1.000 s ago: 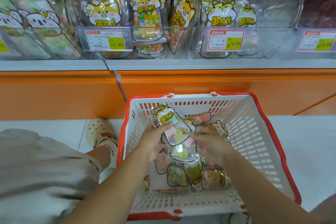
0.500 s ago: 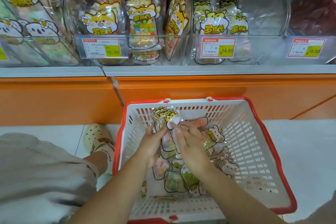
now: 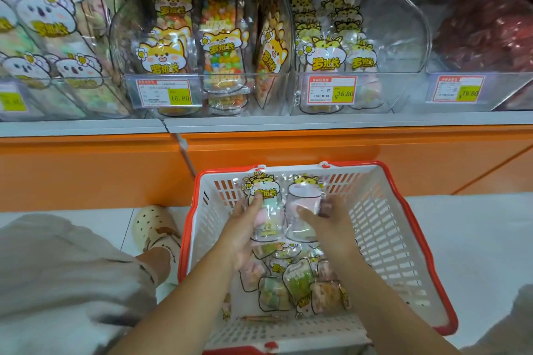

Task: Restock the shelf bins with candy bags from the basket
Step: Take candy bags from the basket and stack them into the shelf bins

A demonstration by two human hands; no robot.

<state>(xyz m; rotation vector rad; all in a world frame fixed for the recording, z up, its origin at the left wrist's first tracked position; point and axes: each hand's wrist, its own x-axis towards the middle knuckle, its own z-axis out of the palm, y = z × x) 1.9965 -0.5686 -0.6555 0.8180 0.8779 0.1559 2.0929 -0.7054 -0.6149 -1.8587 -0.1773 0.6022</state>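
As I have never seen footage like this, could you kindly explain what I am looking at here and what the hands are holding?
There is no machine: these are a person's two bare hands, filmed by a camera worn on their head, looking forward and down. On the floor stands a white plastic basket with a red rim, with loose candy bags inside. The left hand grips a clear candy bag with a yellow hamster label; the right hand grips a second similar bag. Above, clear plastic shelf bins hold matching bags.
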